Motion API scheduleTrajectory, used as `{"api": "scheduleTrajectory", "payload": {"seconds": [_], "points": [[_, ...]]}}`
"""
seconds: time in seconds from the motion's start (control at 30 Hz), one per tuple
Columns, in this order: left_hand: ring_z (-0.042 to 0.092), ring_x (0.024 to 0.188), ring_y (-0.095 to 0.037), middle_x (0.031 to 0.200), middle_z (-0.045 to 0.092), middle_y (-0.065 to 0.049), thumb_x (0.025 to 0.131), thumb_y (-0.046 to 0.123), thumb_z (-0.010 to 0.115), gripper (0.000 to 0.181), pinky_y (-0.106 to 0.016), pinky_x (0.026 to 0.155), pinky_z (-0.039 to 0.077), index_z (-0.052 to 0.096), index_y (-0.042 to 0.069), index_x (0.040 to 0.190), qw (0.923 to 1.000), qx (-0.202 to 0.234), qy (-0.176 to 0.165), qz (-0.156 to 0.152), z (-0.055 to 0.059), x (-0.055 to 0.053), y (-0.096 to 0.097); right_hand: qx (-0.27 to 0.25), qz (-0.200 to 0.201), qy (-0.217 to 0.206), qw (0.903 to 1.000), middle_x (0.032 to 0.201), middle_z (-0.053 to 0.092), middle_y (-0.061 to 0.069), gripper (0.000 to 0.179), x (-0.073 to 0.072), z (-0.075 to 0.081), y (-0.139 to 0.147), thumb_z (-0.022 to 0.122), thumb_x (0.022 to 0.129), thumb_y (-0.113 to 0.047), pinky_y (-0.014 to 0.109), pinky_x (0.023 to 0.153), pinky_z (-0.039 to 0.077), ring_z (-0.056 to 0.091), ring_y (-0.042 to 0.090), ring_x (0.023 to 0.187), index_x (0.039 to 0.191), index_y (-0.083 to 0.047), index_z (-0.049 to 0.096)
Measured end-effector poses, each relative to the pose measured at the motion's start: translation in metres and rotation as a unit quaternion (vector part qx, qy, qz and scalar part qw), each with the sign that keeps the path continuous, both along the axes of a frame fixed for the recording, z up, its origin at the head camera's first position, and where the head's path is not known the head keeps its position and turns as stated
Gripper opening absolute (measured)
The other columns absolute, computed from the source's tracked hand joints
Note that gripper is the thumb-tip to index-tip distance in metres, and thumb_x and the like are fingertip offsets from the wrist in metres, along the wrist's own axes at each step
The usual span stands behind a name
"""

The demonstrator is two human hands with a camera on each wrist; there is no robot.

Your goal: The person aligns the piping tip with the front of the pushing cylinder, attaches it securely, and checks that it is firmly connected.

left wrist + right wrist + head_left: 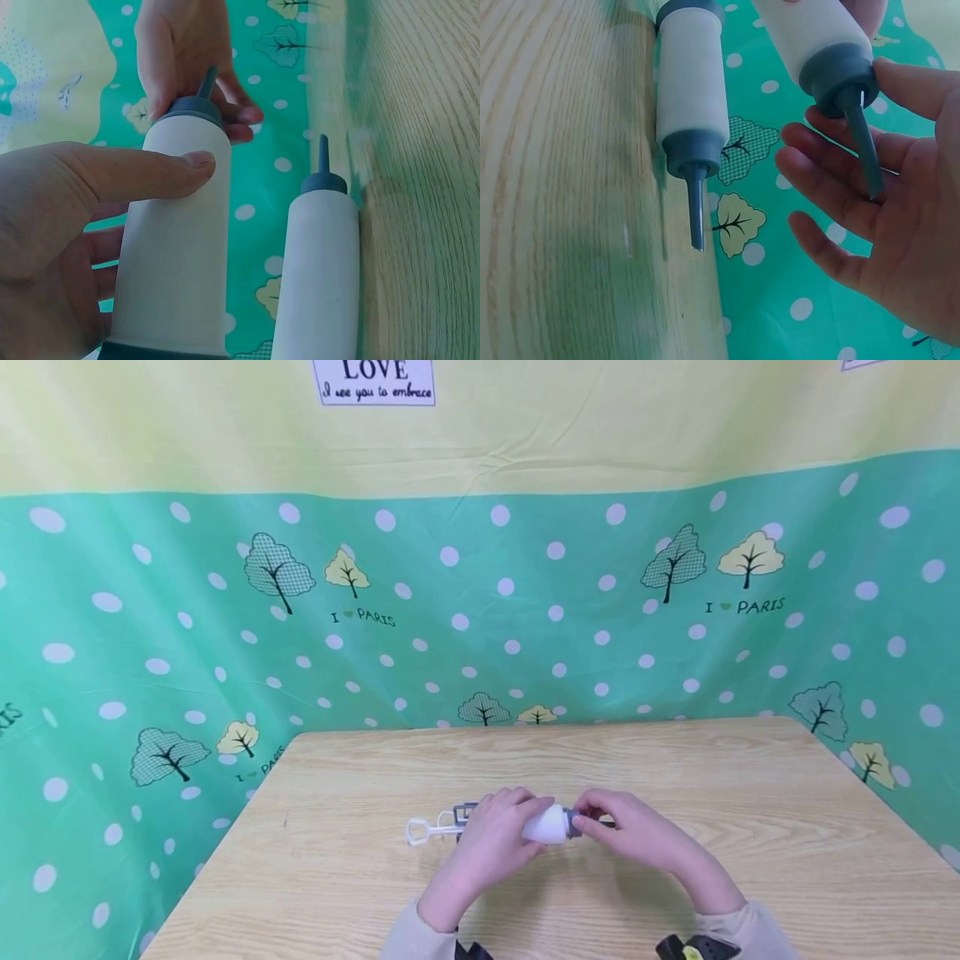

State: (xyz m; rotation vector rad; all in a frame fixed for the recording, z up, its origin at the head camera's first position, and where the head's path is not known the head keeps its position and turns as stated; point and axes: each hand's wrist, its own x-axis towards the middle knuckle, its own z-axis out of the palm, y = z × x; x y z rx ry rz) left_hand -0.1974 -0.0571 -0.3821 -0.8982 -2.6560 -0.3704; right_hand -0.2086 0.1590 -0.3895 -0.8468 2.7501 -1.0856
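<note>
My left hand (498, 835) grips the barrel of a white syringe-like dispenser (546, 825), thumb across its near side in the left wrist view. At its tip sits a grey cap (193, 109) with a thin slanted nozzle (864, 146). Thumb and fingers of my right hand (633, 828) pinch that cap, with the nozzle pointing toward the palm in the right wrist view. A second white dispenser (693, 79), also grey-capped, lies on the table beside the held one. White loop handles (418, 832) stick out left of my left hand, beside a grey frame (463, 812).
The light wooden table (337, 893) spreads around both hands. Behind it hangs a green and yellow curtain (510, 635) with dots and printed trees, reaching down to the table's back edge.
</note>
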Motion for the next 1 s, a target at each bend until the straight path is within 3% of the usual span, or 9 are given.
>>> {"api": "scheduleTrajectory", "payload": {"seconds": [0.27, 0.43, 0.6, 1.0], "points": [[0.059, 0.089, -0.013, 0.102, 0.064, 0.004, 0.068, 0.026, 0.077, 0.050, -0.028, 0.076, 0.047, 0.062, 0.020, 0.116, 1.0000, 0.000, 0.001, -0.002, -0.0003, 0.0009, 0.0003, 0.016, -0.006, 0.001, 0.9999, 0.082, 0.059, -0.012, 0.029, -0.0006, 0.0002, 0.0008, 0.043, 0.094, -0.042, 0.023, 0.065, 0.044, 0.052, 0.003, 0.076, 0.094, -0.018, 0.061], [0.059, 0.089, -0.013, 0.103, 0.064, 0.003, 0.068, 0.026, 0.077, 0.051, -0.028, 0.077, 0.047, 0.062, 0.020, 0.116, 1.0000, 0.000, -0.006, 0.000, 0.0002, 0.0006, 0.0001, -0.005, -0.005, 0.002, 1.0000, 0.088, 0.059, -0.012, 0.034, 0.0002, -0.0001, 0.0021, 0.058, 0.084, -0.044, 0.024, 0.071, 0.047, 0.055, 0.004, 0.082, 0.105, -0.018, 0.058], [0.059, 0.089, -0.013, 0.102, 0.065, 0.003, 0.069, 0.026, 0.077, 0.050, -0.028, 0.077, 0.046, 0.062, 0.020, 0.116, 1.0000, -0.002, -0.007, -0.001, 0.0010, 0.0003, 0.0003, -0.018, 0.009, 0.020, 0.9996, 0.090, 0.059, -0.012, 0.035, -0.0011, 0.0005, 0.0031, 0.069, 0.078, -0.035, 0.025, 0.073, 0.048, 0.055, 0.004, 0.083, 0.105, -0.018, 0.056], [0.059, 0.090, -0.013, 0.103, 0.065, 0.002, 0.069, 0.026, 0.077, 0.051, -0.029, 0.078, 0.047, 0.061, 0.019, 0.116, 1.0000, 0.002, -0.008, -0.001, 0.0002, 0.0001, 0.0010, -0.008, 0.004, 0.003, 0.9999, 0.085, 0.059, -0.011, 0.025, 0.0004, 0.0016, 0.0019, 0.054, 0.088, -0.042, 0.024, 0.069, 0.047, 0.055, 0.005, 0.081, 0.097, -0.019, 0.057]]}}
